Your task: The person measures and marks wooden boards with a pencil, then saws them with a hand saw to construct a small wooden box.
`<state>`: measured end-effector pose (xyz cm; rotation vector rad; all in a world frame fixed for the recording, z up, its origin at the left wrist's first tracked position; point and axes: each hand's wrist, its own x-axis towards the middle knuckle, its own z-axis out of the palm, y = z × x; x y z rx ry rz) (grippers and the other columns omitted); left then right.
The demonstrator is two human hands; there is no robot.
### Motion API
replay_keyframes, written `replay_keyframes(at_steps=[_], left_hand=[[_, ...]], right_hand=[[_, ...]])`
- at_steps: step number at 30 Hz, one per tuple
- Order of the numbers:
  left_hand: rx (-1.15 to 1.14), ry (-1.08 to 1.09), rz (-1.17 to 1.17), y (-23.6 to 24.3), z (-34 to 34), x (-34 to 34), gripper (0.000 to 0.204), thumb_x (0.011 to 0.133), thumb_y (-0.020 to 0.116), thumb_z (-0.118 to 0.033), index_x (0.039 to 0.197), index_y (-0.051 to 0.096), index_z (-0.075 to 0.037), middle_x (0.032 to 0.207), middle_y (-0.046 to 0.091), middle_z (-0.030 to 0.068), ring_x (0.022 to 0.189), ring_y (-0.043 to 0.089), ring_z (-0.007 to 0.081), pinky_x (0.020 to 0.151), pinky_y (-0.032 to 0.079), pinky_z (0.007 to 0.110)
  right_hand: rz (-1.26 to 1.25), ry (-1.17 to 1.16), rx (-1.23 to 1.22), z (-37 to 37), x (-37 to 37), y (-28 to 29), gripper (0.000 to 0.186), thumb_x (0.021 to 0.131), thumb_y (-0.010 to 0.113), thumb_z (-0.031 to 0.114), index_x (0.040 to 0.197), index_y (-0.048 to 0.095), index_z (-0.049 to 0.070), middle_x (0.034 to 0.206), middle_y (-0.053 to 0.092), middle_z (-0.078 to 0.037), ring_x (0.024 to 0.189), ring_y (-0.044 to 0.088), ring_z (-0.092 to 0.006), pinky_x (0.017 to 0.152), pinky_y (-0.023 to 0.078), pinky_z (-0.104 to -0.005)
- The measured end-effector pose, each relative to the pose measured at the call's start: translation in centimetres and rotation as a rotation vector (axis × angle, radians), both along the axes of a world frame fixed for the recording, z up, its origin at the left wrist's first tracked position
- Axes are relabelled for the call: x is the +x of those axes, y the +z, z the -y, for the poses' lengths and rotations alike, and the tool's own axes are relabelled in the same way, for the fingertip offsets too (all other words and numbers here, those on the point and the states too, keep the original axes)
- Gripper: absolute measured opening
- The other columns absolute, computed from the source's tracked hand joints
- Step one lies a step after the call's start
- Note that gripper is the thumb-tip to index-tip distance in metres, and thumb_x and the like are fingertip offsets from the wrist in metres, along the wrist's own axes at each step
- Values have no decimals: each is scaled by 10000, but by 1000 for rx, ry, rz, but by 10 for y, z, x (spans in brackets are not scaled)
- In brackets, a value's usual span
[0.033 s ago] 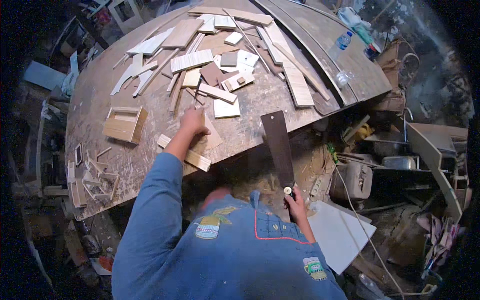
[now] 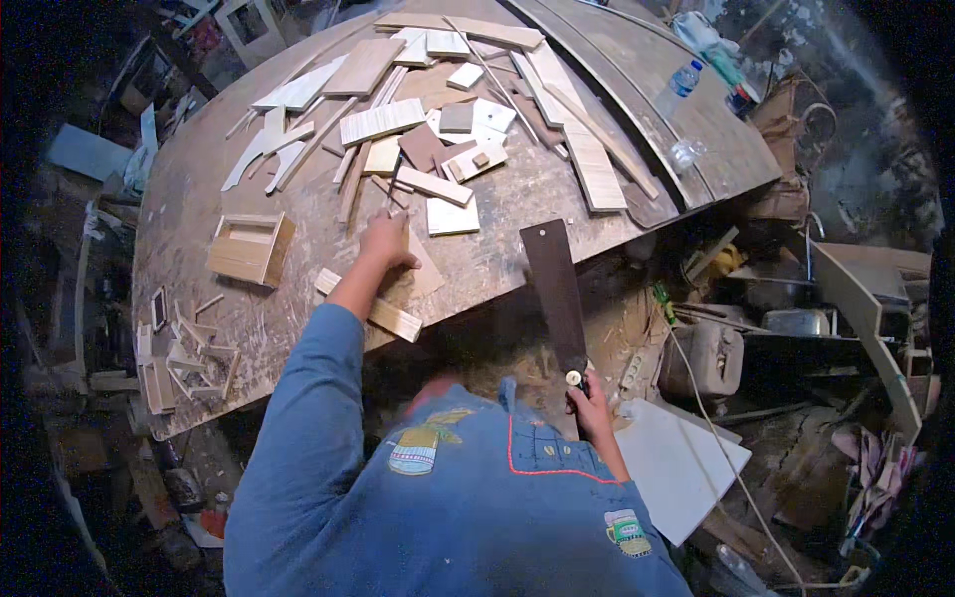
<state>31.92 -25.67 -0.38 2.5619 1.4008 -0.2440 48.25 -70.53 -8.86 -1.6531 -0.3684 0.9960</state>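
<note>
My right hand (image 2: 591, 403) grips a handsaw (image 2: 555, 291) by its handle, in front of the bench's near edge. The broad dark blade points up and away, with a small hole near its tip. My left hand (image 2: 388, 242) is over the workbench (image 2: 328, 214), fingers curled, at a thin light wooden sheet (image 2: 426, 271). Anything inside its grip is hidden. A short light wooden block (image 2: 394, 320) lies under my left forearm, near the edge. Just beyond the left fingers are a thin dark stick (image 2: 395, 183) and a pale square board (image 2: 453, 216).
Many wood offcuts (image 2: 382, 120) cover the far bench. A small wooden box (image 2: 251, 249) and little wooden frames (image 2: 199, 353) are at left. A plastic bottle (image 2: 684, 79) stands far right. Below right are a white panel (image 2: 681, 468), a jerrycan (image 2: 702, 360) and a cable (image 2: 701, 413).
</note>
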Motion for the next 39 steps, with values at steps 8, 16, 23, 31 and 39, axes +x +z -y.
replay_keyframes(at_steps=[8,16,23,31,39], left_hand=[[-51,70,247,-6,-17,-9,712,559,862,-221,1211,589,-136,1158,590,146,1055,575,313,890,491,395],[-451,-123,782,-25,-1,54,343,733,676,-146,1069,686,-78,1009,690,144,907,669,256,820,508,314],[-456,-213,652,-34,31,162,542,743,711,-157,1259,563,-76,1168,625,159,1070,592,281,926,458,363],[-31,-298,211,-18,106,127,1017,617,759,-476,1439,300,-90,1495,238,211,1399,202,364,1079,156,628],[-26,-480,231,-41,100,143,1050,612,763,-522,1435,299,-63,1505,221,221,1416,195,322,1132,136,526]], right_hand=[[-93,64,81,-32,6,-3,478,892,558,145,1318,357,63,810,531,-23,611,521,-100,507,455,-247],[-36,0,138,-65,17,5,325,888,586,120,1181,467,46,827,585,-41,600,562,-104,514,493,-256],[160,-92,52,-93,32,34,366,831,584,58,1170,449,40,937,599,-92,698,620,-167,613,535,-311],[712,-70,-250,-80,39,32,468,828,575,116,1253,404,17,940,620,-282,866,605,-469,746,482,-473],[701,-63,-215,-93,32,22,543,818,611,108,1283,348,16,986,614,-282,911,610,-444,794,479,-460]])
